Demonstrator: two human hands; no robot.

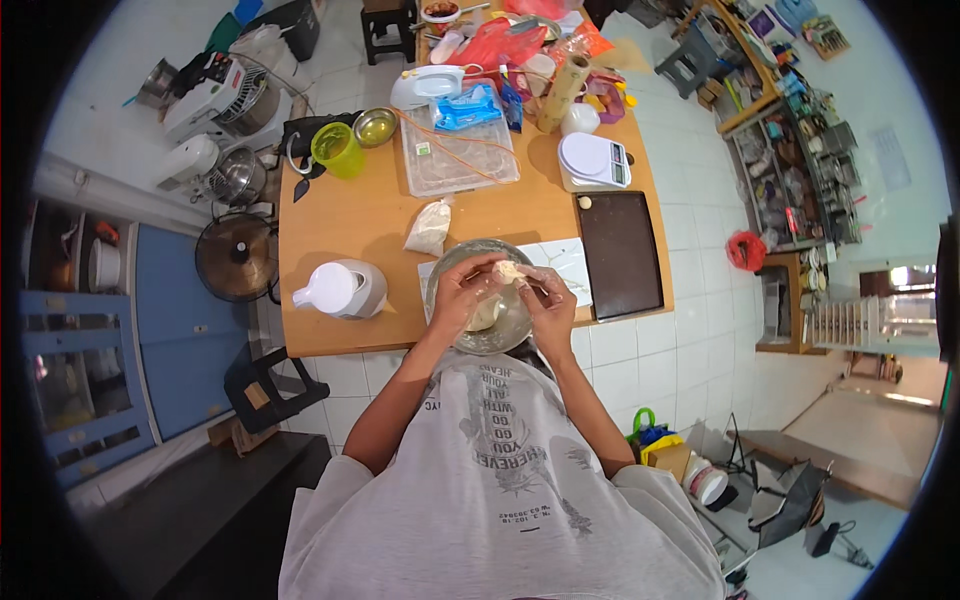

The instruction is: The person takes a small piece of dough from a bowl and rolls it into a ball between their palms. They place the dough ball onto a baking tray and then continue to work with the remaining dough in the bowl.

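Over a steel bowl (437, 320), my left hand (465, 292) and my right hand (545, 298) both grip a small piece of pale dough (508, 271) between their fingers. A larger pale lump of dough (485, 316) sits inside the bowl, partly behind my left hand. The bowl stands near the table's front edge, on a white sheet (560, 255). To the right lies a dark baking tray (620, 255) with one small pale round piece (585, 203) in its upper left corner. A bag of white powder (430, 225) lies just beyond the bowl, to the left.
On the wooden table (345, 222) are a white pitcher-like appliance (340, 288), a kitchen scale (592, 158), a green cup (337, 150), a metal bowl (375, 128), a plastic container (460, 165), an orange cord and cluttered bags. A black stool (265, 395) stands at lower left.
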